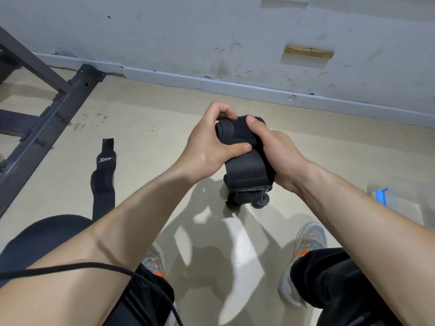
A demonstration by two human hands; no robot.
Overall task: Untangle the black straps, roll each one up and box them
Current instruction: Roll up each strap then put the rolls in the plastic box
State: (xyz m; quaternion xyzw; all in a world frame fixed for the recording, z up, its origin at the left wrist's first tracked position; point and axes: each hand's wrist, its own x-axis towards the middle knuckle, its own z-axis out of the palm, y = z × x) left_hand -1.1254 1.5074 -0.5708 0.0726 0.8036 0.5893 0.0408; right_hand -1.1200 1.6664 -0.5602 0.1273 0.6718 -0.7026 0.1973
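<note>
Both hands are up in front, over the floor (146, 109), working one black strap (244, 165). L hand (209, 147) grips the rolled upper part: thumb laid across the front of the roll, fingers curled over the top, clamped on it. R hand (280, 158) holds the same strap from the other side, thumb pressed on top of the roll just beside the L fingers. Its other fingers wrap behind the fabric & are mostly hidden, so can't tell exactly how they lie. Roll is only part done: a wide loose tail hangs below the hands w/ a curled tip at the bottom; can't tell if it touches the floor.

Second strap (103, 175), black w/ white logo, lies flat & unrolled toward the floor's left side, near the dark metal frame (47, 114) & well apart from the hands. Its near end goes out of sight behind the L knee (47, 236).

Clear box (386, 196) w/ blue latch sits on the floor at far right, partly hidden by the R forearm (353, 208).

Grey-orange shoes (308, 241) are planted on the floor below the hands. Thin black cable (70, 264) crosses the L forearm (117, 220). Scuffed grey wall (211, 31) runs along the floor's far edge.
</note>
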